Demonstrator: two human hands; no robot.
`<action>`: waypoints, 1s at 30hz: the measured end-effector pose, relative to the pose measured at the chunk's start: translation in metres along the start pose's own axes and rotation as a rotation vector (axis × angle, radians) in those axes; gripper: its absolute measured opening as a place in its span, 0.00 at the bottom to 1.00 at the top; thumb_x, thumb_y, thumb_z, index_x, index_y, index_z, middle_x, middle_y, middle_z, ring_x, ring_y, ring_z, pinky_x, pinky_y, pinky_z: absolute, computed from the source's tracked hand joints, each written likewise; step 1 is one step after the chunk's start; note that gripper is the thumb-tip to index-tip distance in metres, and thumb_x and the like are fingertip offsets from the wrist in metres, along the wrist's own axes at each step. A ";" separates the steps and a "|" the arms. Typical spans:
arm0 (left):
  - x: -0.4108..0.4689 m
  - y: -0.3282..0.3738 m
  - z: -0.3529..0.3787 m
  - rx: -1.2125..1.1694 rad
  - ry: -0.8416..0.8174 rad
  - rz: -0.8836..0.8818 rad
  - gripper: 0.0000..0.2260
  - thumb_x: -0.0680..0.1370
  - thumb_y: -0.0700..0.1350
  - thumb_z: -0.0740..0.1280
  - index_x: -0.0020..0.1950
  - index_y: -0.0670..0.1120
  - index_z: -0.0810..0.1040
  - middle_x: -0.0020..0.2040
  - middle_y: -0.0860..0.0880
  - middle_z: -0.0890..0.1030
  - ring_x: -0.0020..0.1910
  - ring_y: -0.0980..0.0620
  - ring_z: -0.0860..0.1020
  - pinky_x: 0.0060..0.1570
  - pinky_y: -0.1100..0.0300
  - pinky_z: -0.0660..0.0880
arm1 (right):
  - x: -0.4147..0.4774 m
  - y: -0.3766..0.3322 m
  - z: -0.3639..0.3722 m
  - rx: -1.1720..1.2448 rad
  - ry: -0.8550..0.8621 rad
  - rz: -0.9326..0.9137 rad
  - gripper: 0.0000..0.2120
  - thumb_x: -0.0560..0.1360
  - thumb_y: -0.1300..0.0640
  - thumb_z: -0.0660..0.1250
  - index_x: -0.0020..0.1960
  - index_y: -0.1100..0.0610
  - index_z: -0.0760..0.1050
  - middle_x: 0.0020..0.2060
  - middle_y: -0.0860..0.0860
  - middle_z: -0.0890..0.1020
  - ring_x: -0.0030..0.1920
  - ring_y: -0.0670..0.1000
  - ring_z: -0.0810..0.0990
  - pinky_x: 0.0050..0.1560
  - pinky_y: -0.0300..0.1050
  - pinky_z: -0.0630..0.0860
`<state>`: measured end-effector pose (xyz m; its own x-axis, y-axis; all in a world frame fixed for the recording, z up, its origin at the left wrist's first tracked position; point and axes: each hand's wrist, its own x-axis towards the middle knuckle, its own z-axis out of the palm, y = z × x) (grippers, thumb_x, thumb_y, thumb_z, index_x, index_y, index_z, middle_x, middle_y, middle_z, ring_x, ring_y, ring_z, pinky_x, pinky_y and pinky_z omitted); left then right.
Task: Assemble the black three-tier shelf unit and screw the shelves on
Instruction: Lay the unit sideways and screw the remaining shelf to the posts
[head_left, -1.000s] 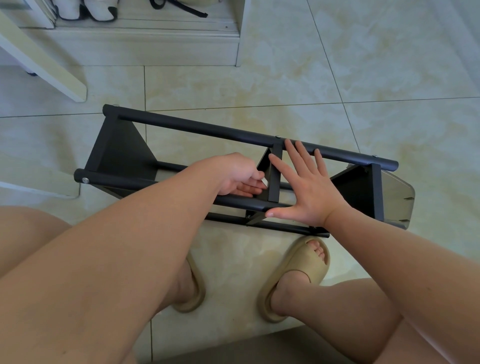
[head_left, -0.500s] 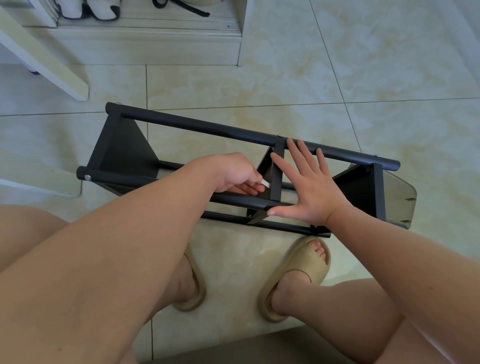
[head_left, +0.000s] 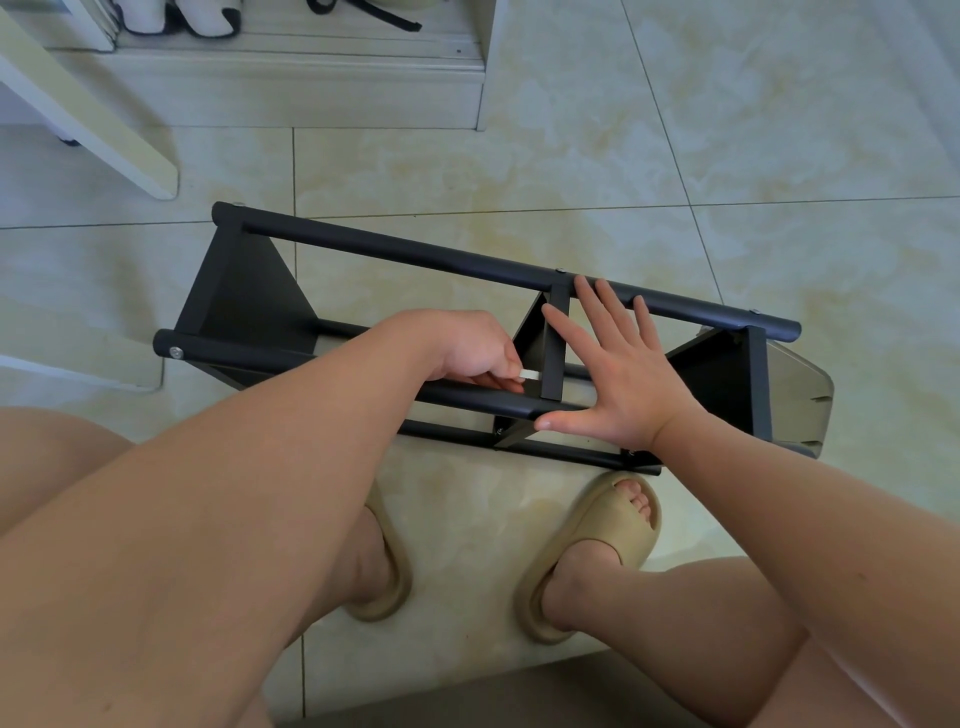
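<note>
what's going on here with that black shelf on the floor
A seated person is putting together a black shelf unit that lies on its side on the tiled floor. The left hand pinches a small pale tool, likely a hex key, at the middle shelf, while the right hand presses flat beside it.

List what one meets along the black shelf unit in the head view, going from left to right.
Along the unit: left end shelf → left hand → small white tool that it pinches → middle shelf → right hand, laid flat → right end shelf → grey object.
</note>
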<state>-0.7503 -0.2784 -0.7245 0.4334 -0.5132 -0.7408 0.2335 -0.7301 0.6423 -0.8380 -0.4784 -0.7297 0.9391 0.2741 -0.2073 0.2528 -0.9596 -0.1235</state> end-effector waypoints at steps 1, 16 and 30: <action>0.000 0.000 0.000 0.049 -0.001 0.008 0.11 0.81 0.40 0.65 0.42 0.49 0.82 0.39 0.53 0.85 0.45 0.52 0.81 0.60 0.53 0.76 | 0.000 0.000 0.000 0.002 0.001 0.000 0.56 0.65 0.17 0.51 0.83 0.47 0.46 0.82 0.56 0.41 0.81 0.57 0.36 0.78 0.66 0.40; -0.004 0.004 -0.005 0.270 -0.022 0.018 0.07 0.79 0.44 0.68 0.44 0.54 0.82 0.55 0.51 0.82 0.60 0.47 0.77 0.66 0.49 0.70 | 0.000 0.000 0.000 0.002 -0.008 0.005 0.56 0.64 0.16 0.51 0.83 0.46 0.46 0.82 0.55 0.40 0.81 0.56 0.35 0.79 0.64 0.38; -0.002 0.012 -0.005 0.061 0.126 0.047 0.06 0.76 0.41 0.68 0.44 0.51 0.83 0.47 0.50 0.83 0.49 0.53 0.81 0.51 0.56 0.81 | 0.001 0.001 0.001 -0.005 -0.006 -0.001 0.55 0.65 0.17 0.50 0.83 0.47 0.46 0.82 0.55 0.40 0.81 0.57 0.35 0.78 0.65 0.39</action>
<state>-0.7441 -0.2841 -0.7148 0.5490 -0.4896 -0.6774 0.1588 -0.7346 0.6596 -0.8372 -0.4787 -0.7308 0.9377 0.2749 -0.2126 0.2545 -0.9598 -0.1184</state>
